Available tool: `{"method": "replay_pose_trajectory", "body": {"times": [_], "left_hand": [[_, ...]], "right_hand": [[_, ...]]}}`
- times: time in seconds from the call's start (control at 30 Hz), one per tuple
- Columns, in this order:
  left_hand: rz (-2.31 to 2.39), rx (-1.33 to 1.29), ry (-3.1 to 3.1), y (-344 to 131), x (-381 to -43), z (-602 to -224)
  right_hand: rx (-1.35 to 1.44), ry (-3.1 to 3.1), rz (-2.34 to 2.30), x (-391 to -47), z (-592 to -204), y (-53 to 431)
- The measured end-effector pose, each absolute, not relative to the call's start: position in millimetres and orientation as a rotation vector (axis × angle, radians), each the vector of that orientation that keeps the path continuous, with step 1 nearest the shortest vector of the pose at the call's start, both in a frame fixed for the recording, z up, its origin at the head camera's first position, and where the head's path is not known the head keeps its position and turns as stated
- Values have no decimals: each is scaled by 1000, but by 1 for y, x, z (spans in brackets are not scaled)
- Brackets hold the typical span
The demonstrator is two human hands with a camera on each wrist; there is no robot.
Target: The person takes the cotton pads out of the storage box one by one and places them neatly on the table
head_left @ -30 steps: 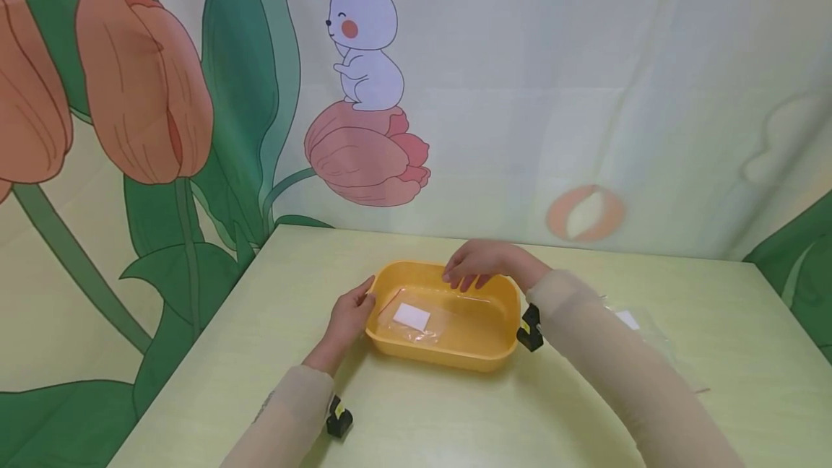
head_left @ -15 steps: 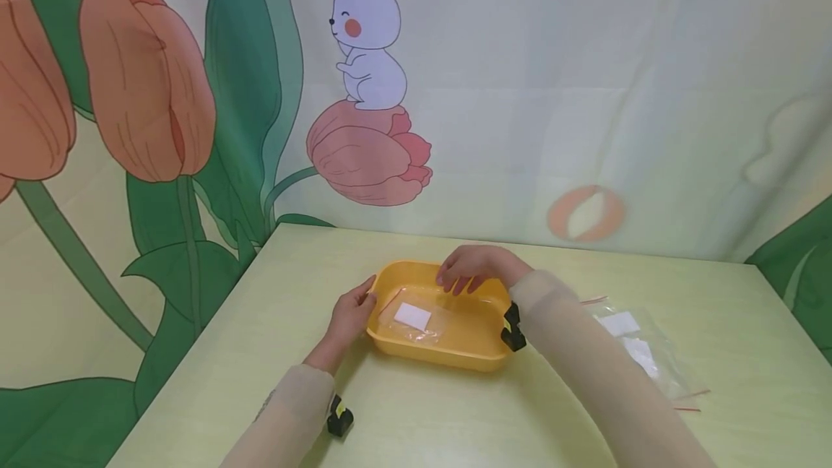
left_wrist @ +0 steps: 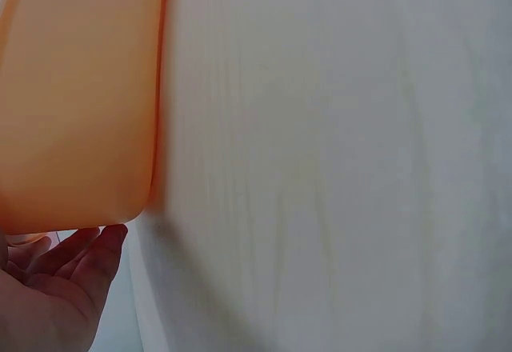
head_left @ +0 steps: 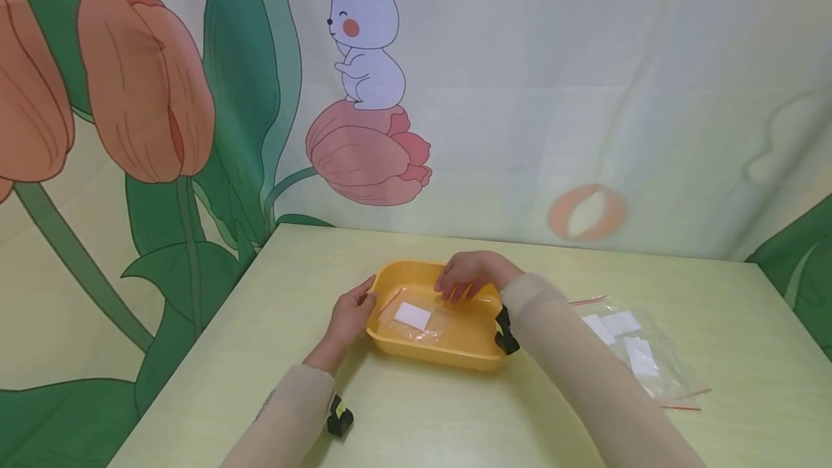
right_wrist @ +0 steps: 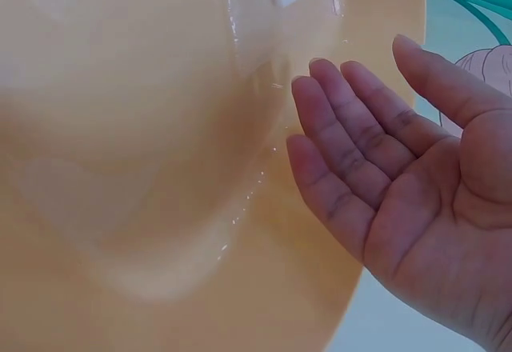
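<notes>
A yellow plastic basin stands on the table. In it, toward the left, lies a clear zip bag with a white label. My left hand grips the basin's left end at the rim; in the left wrist view, the fingers bend against the outer end wall. My right hand reaches over the far side into the basin, to the right of the bag. Seen in the right wrist view, its fingers are slightly bent and spread from the thumb, with nothing between them.
Several clear zip bags with white labels and red seal strips lie on the table to the right, partly behind the right sleeve. A curtain printed with tulips and a rabbit hangs behind the table's far edge.
My right hand has shifted left and lower into the basin. Its sleeve has moved left too, uncovering more of the bags on the right. The left hand stays on the rim.
</notes>
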State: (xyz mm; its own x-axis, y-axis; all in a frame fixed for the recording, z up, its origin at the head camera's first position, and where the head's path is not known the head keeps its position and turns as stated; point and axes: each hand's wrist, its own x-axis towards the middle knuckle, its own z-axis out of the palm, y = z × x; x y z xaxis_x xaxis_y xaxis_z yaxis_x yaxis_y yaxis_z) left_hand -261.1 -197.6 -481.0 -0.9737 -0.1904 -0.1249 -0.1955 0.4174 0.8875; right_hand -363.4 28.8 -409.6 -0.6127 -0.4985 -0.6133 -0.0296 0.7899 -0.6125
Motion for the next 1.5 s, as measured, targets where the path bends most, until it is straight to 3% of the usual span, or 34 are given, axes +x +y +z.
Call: {"method": "replay_pose_trajectory", "body": {"times": [1.5], "left_hand": [[1707,-311,2615,-199,-262,-483]], "right_hand": [[-206,2050,-714,-356,-427,-3]]}}
